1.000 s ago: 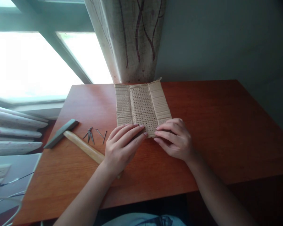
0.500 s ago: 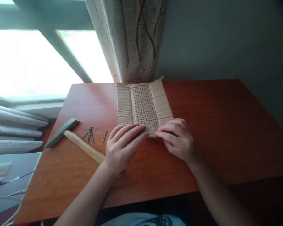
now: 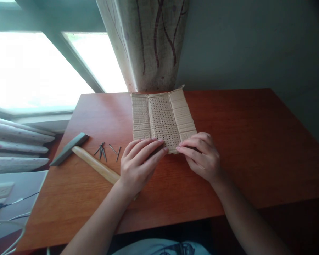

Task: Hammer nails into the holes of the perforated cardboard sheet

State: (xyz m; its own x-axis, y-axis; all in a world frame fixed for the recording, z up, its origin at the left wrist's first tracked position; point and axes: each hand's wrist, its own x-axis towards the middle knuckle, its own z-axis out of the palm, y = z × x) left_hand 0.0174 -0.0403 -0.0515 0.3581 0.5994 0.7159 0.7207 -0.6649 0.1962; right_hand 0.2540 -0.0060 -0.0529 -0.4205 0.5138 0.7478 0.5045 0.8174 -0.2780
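Note:
A creased piece of cardboard (image 3: 163, 117) lies on the table, its middle panel pierced with rows of small holes. My left hand (image 3: 140, 161) grips its near edge at the left, thumb below and fingers on top. At the near right corner, my right hand (image 3: 202, 156) pinches the same cardboard between thumb and fingers. A hammer (image 3: 95, 164) rests to the left, with a grey metal head and a pale wooden handle that passes under my left forearm and wrist. Several loose nails (image 3: 102, 151) lie between the hammer and my left hand.
The reddish-brown wooden table (image 3: 244, 141) meets a wall at the back. A patterned curtain (image 3: 159, 42) hangs behind the cardboard, beside a bright window (image 3: 37, 67). At the lower left are a wall socket (image 3: 1, 191) and cables (image 3: 21, 200).
Both hands keep their hold on the cardboard, almost in the same place. The view has shifted very slightly; the hammer and nails lie as before.

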